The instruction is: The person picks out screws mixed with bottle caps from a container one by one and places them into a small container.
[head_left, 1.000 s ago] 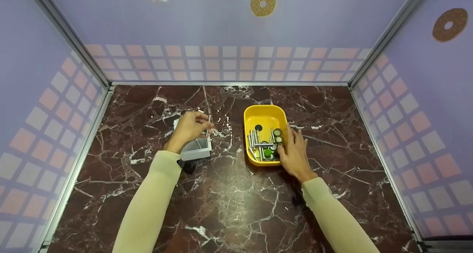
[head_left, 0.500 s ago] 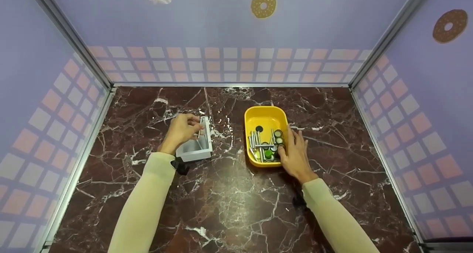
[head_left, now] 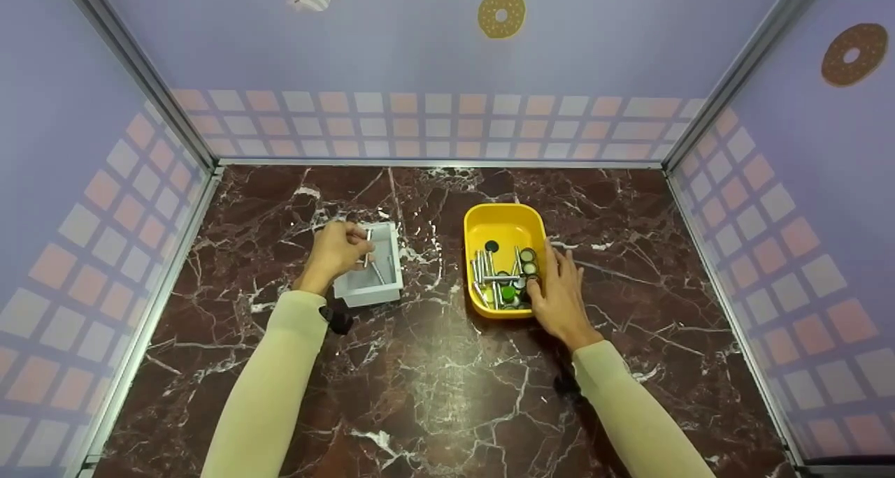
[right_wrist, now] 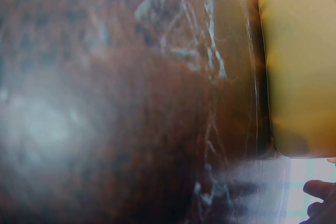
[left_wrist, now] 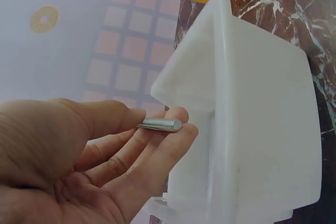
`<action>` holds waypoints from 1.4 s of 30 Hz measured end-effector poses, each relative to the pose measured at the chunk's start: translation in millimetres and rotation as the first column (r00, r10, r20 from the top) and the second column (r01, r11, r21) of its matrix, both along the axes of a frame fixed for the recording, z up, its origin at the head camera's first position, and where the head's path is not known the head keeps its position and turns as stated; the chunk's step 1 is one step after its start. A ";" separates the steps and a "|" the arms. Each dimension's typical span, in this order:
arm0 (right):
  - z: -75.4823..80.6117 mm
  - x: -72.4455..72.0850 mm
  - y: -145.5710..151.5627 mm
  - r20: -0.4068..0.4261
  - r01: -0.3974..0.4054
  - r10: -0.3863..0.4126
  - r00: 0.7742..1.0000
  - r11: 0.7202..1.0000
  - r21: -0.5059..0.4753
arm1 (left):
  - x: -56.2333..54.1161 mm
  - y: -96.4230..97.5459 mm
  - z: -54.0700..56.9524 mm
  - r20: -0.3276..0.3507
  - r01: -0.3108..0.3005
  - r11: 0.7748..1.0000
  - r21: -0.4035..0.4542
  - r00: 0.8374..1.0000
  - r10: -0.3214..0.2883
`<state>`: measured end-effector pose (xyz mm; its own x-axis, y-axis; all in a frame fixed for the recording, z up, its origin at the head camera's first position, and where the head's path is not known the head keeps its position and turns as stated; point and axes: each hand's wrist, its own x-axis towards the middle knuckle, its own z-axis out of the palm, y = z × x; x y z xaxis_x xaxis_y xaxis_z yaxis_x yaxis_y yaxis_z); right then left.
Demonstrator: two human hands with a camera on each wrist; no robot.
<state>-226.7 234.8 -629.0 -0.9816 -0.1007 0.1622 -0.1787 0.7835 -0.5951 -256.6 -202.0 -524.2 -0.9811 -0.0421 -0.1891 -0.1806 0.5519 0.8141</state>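
Note:
My left hand (head_left: 334,251) pinches a slim silver metal pin (head_left: 367,251) between thumb and fingertips over the white tray (head_left: 370,298). Close up in the left wrist view, the pin's round flat end shows beyond the fingertips, beside the tray wall (left_wrist: 273,103). Another metal pin (head_left: 378,272) lies inside the tray. To the right, my right hand (head_left: 559,303) holds the side of a yellow bin (head_left: 505,233), thumb over the rim and fingers along the outside. Several metal pins (head_left: 487,260) lie in that bin with round discs, including a green one (head_left: 508,292).
Dark red marbled tabletop (head_left: 447,380) spreads around and between both containers. A patterned purple panel (head_left: 405,52) stands along the back, with similar panels at left and right. Part of the yellow bin's outer wall (right_wrist: 304,66) fills the right wrist view's right edge.
The left hand has moved left and slightly down with the pin, from the tray's right edge to over its inside, uncovering more of the tray. My right hand stays on the yellow bin.

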 end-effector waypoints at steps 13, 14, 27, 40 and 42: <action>2.4 -0.8 -0.5 -0.030 -0.001 0.000 1.000 0.999 -0.047 | -6.0 2.8 -5.4 -0.018 0.022 0.980 -0.200 1.000 -0.026; 2.6 -0.9 -0.4 -0.031 -0.001 0.000 1.000 0.999 -0.049 | -7.0 2.9 -5.0 -0.021 0.029 0.976 -0.214 0.999 -0.034; 1.8 -3.2 1.2 -0.002 0.003 -0.003 1.000 1.000 -0.009 | -19.9 7.7 10.1 0.104 0.115 0.932 -0.343 0.991 -0.084; -1.0 -1.2 0.7 0.007 -0.005 0.005 1.000 1.000 -0.016 | -30.9 15.2 0.0 0.211 0.125 0.911 -0.392 0.977 -0.043; -0.6 -1.0 0.7 0.006 -0.006 0.006 1.000 1.000 -0.020 | -31.7 15.8 -0.4 0.224 0.122 0.913 -0.389 0.974 -0.034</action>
<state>-227.7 235.5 -629.6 -0.9819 -0.1034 0.1587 -0.1800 0.7702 -0.6119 -288.3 -186.2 -524.6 -0.9246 -0.0814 -0.3722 -0.2642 0.8407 0.4726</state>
